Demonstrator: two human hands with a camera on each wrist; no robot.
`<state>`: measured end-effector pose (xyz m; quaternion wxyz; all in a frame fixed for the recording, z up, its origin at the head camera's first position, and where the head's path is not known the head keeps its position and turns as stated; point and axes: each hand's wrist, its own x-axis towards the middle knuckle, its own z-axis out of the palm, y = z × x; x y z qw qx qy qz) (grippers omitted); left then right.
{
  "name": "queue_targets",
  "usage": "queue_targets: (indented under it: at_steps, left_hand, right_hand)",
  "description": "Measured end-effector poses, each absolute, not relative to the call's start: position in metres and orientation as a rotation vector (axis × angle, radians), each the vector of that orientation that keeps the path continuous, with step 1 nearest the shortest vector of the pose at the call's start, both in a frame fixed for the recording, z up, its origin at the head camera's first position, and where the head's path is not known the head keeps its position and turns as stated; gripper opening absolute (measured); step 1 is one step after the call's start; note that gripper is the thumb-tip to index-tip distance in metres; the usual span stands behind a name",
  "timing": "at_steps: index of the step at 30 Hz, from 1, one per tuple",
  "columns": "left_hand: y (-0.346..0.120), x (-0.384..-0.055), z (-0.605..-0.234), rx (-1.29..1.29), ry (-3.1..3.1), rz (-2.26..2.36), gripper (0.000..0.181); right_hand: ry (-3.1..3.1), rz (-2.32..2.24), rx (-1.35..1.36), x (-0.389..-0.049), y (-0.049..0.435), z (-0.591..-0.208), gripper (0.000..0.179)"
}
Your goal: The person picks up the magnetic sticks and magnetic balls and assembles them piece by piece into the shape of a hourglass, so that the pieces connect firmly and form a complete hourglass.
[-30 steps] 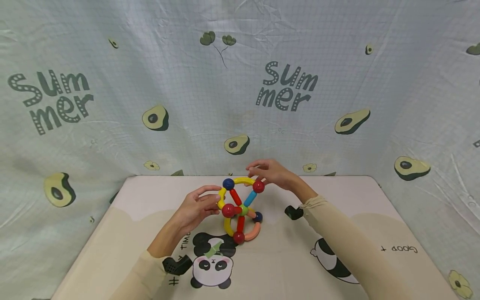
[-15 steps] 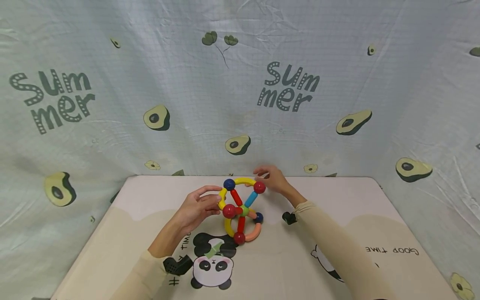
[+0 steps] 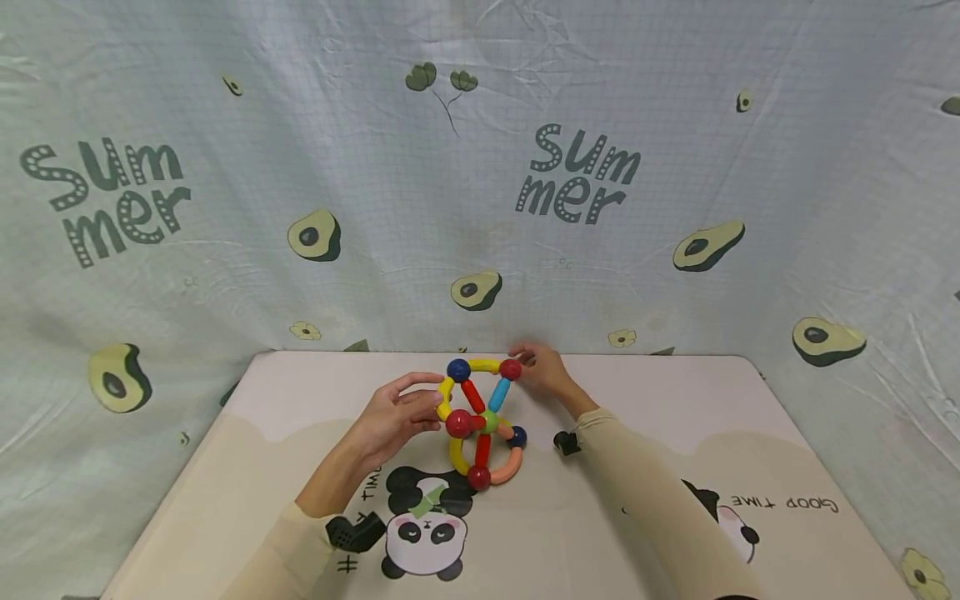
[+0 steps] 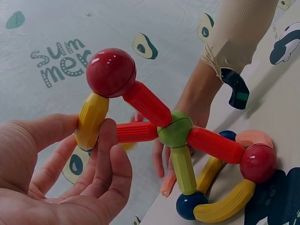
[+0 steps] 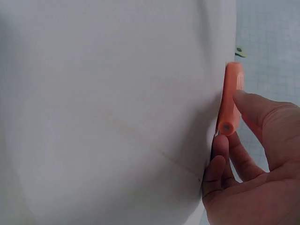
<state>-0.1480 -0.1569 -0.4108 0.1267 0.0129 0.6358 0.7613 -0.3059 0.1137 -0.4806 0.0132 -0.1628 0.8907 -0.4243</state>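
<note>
A magnetic ball-and-stick model (image 3: 490, 422) stands on the table, built of coloured sticks, curved pieces and red, blue and green balls. My left hand (image 3: 393, 421) pinches a yellow curved stick (image 4: 91, 122) on its left side, under a red ball (image 4: 111, 72). Behind the model, my right hand (image 3: 547, 371) is low near the table's far edge. In the right wrist view, its thumb lies on a loose orange stick (image 5: 230, 96), with the curled fingers close behind and below. The head view does not show that stick.
The pale table (image 3: 570, 533) bears printed pandas. A cloth backdrop (image 3: 480, 183) with avocado prints hangs just behind its far edge. Dark wrist-worn devices sit on both sleeves.
My right hand has moved down from above the model's top to the table behind it. The upper right red ball and blue stick have shifted slightly left. My left hand keeps its place.
</note>
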Motion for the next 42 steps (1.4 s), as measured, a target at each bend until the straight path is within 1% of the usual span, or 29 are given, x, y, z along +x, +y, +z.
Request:
queue_targets:
  at_steps: [4, 19, 24, 31, 37, 42]
  left_hand:
    - [-0.158, -0.148, -0.411, 0.054, 1.829, 2.228, 0.043]
    - [-0.158, -0.148, -0.41, 0.048, 1.806, 2.241, 0.041]
    - [-0.158, -0.147, -0.41, 0.047, 1.814, 2.238, 0.041]
    - [-0.158, -0.146, -0.411, 0.047, 1.832, 2.23, 0.042]
    - [-0.158, -0.147, -0.411, 0.041, 1.832, 2.227, 0.043]
    - [-0.158, -0.148, -0.41, 0.034, 1.831, 2.224, 0.043]
  right_hand:
    - [2.811, -1.283, -0.493, -0.306, 0.111, -0.482, 0.019]
    - [2.823, -1.244, -0.52, -0.306, 0.112, -0.483, 0.015]
    - [2.825, -1.21, -0.52, -0.306, 0.112, -0.481, 0.018]
    - [2.866, -1.203, -0.586, -0.304, 0.102, -0.471, 0.042]
    - [2.754, -1.215, -0.765, -0.305, 0.085, -0.458, 0.037]
    - [2.439, -1.253, -0.873, -0.301, 0.073, -0.443, 0.04]
